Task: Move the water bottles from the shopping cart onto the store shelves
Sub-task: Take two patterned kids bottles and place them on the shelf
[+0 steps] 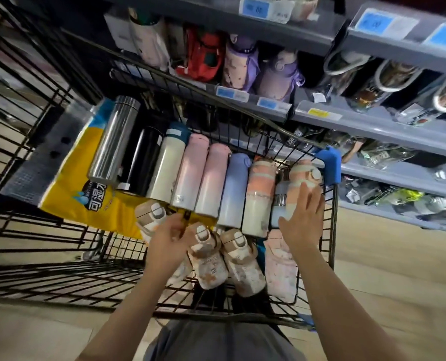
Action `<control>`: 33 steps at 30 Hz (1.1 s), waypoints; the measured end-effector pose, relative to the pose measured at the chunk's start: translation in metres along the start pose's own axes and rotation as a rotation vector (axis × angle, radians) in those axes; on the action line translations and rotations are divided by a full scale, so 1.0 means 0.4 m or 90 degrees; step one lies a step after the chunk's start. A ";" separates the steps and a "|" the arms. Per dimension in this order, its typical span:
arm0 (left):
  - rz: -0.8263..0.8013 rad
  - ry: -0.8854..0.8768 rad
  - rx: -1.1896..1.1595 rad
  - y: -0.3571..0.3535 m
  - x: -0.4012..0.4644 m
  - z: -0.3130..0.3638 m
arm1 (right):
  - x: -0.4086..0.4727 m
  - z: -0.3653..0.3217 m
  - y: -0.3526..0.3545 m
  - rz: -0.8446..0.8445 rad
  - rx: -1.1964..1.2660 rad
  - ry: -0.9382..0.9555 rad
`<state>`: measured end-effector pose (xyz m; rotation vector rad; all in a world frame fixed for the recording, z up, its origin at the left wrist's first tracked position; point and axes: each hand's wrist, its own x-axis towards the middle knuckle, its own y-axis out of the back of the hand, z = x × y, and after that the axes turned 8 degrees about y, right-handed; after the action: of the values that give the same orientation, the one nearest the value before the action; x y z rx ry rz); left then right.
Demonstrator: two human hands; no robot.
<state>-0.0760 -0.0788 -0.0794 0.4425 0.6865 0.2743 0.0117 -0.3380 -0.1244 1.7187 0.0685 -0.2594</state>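
Grey cloth of the person's clothing (216,340) fills the bottom edge of the view, and both bare forearms reach forward from it into the black wire shopping cart (330,246). The left hand (168,243) curls its fingers down among the short brown-and-white bottles (209,264) lying at the near end of the basket; whether it grips one of them or only rests on them cannot be told. The right hand (304,217) lies with straight, spread fingers flat on a peach-and-white bottle (298,188) against the cart's right wall, just below the blue plastic corner cap (330,165).

Further in, a row of tall bottles lies side by side, touching: a steel one (115,142), a black one (143,160), a cream one with a teal lid (168,162), two pink ones (190,170), a lilac-blue one (233,188) and a peach-banded one (258,196). Under their left end lies a yellow and blue printed package (81,178).

Grey store shelves (373,126) run along the right side of the cart, stepping down in tiers, with blue and yellow price tags (266,102) on their front lips. The upper tier holds upright bottles in pale pink, red and purple (242,63); to their right stand dark patterned cups with pale rims (394,76). Lower tiers carry small packaged goods, too blurred to name. Pale wood-look flooring (386,277) shows to the right of the cart and under it, and more black wire racking (21,105) stands to the left.
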 end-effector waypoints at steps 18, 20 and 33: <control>0.214 0.309 -0.269 -0.073 0.125 -0.120 | 0.022 -0.003 -0.007 -0.032 0.030 -0.043; 0.218 0.292 -0.274 -0.078 0.123 -0.127 | 0.026 -0.006 -0.004 -0.025 0.036 -0.043; 0.288 0.255 -0.342 -0.059 0.096 -0.104 | -0.020 -0.029 0.029 0.035 0.245 0.032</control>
<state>-0.0728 -0.0720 -0.1403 0.0155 0.8610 0.9677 0.0076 -0.3276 -0.1100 2.1062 0.0083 -0.1975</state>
